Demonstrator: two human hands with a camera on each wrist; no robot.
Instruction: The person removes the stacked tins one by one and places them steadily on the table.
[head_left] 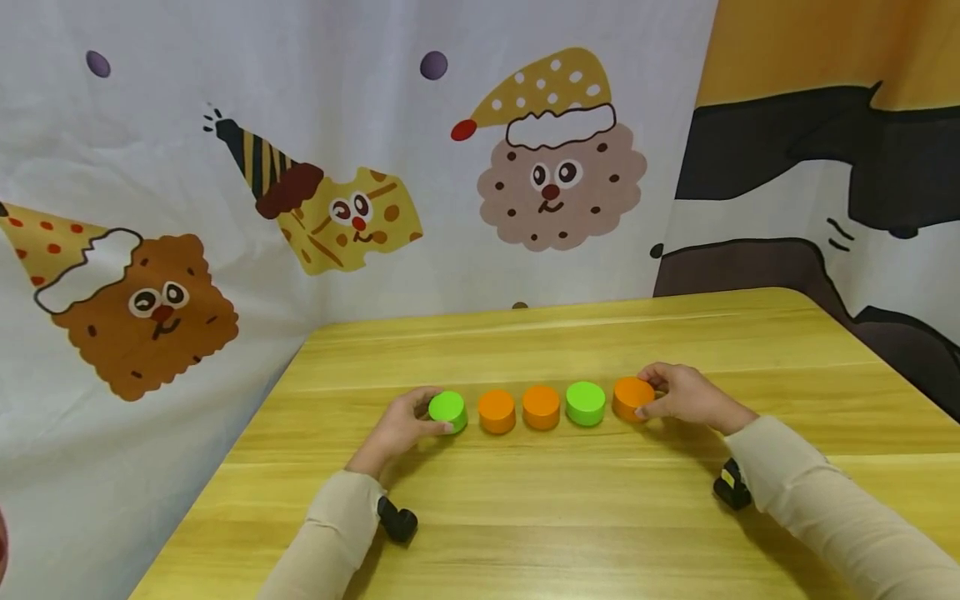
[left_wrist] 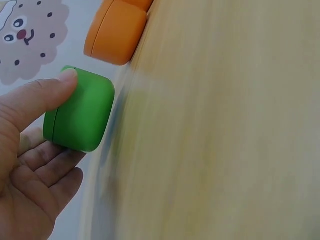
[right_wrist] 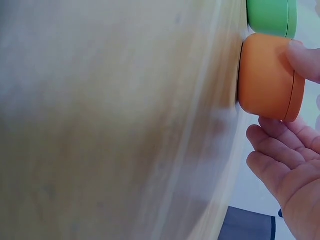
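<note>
A row of small round lidded containers lies across the wooden table. At its left end my left hand (head_left: 403,427) pinches a green container (left_wrist: 80,110), thumb on the near side and fingers behind. Its base is close over the tabletop in the left wrist view. At the right end my right hand (head_left: 684,397) holds an orange container (right_wrist: 267,77) between thumb and fingers, its base right at the table surface. Between the hands stand a left orange container (head_left: 497,412), a middle orange container (head_left: 542,407) and another green container (head_left: 585,404).
The wooden table (head_left: 525,517) reaches back to a white curtain (head_left: 375,92) printed with cartoon snacks in party hats. Black wrist cameras, the left camera (head_left: 397,521) and the right camera (head_left: 732,485), sit at the beige sleeves.
</note>
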